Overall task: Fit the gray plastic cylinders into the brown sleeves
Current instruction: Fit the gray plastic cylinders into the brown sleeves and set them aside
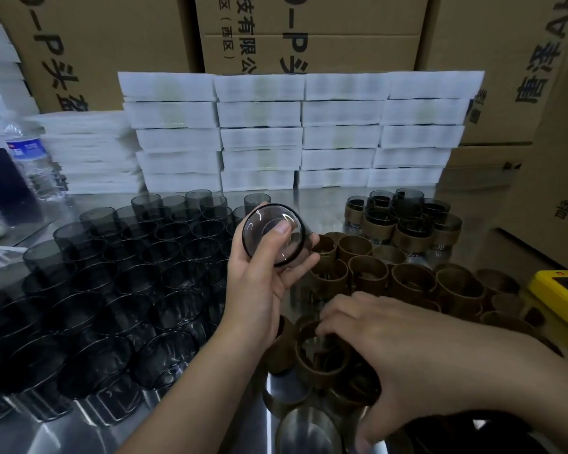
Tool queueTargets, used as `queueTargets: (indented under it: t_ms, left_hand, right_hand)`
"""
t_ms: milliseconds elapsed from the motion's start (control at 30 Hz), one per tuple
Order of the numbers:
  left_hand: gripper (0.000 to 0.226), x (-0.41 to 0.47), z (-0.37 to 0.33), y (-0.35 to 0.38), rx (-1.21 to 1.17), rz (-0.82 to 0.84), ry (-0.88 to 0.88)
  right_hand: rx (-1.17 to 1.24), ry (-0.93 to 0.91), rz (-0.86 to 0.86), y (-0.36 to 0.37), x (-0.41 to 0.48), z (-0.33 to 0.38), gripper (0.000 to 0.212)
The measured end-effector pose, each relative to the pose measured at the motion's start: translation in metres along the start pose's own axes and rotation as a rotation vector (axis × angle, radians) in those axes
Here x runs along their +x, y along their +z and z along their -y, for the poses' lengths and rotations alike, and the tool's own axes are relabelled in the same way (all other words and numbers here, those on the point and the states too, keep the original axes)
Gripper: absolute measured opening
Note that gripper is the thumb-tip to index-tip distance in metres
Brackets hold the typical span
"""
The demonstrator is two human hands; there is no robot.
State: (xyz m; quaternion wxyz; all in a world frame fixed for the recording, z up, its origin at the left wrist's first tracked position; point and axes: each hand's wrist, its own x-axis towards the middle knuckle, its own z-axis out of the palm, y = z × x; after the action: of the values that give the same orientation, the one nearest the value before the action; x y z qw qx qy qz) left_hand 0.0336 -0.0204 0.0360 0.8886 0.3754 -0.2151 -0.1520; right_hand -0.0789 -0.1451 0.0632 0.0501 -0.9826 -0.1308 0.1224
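A reflective metal surface [322,204] is backed by stacked white foam trays [295,132]; behind these, brown cardboard boxes [309,31] printed with black characters are piled.

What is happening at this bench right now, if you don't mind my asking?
A person is fitting gray cylinders into sleeves. The left hand holds one gray plastic cylinder up, its base toward the camera. The right hand reaches down among the loose brown sleeves, touching the rim of one sleeve; whether it grips it is unclear. Bare cylinders stand in rows on the left, and a cluster of already sleeved ones sits at the far right.
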Motion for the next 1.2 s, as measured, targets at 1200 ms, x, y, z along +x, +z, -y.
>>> queueTargets:
  t_ms: [1200]
  left_hand:
    - [0.026, 0.005, 0.000, -0.006, 0.021, -0.036, 0.128]
  right_hand:
    - [-0.148, 0.111, -0.305, 0.006, 0.026, 0.014, 0.097]
